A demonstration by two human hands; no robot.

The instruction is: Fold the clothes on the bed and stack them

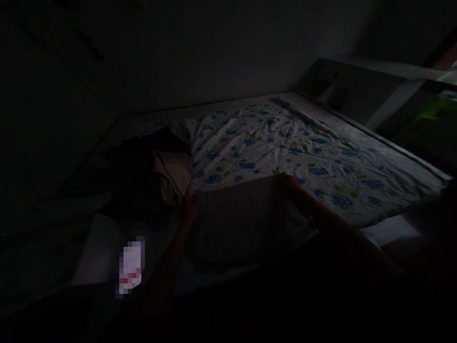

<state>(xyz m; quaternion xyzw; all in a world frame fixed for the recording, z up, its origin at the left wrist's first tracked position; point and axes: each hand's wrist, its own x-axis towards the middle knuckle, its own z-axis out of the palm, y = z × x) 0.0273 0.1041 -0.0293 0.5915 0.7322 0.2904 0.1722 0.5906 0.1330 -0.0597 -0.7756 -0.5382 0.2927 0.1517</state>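
Between my hands a finely striped grey cloth [243, 219], likely a garment, is stretched out over the near part of the bed. My left hand [189, 207] grips its upper left corner, fingers closed. At the upper right corner my right hand [291, 186] is closed on the same cloth. The cloth's lower edge fades into shadow. Just left of my left hand lies a heap of dark clothes [139, 162] with a beige piece [174, 174] on its near right side.
Under the cloth spreads a wrinkled white sheet [257, 138] with blue flowers. A pale bed edge [374, 143] runs along the right. A bright, pixelated item [131, 267] shows at lower left. Walls [214, 52] stand behind; the room is very dark.
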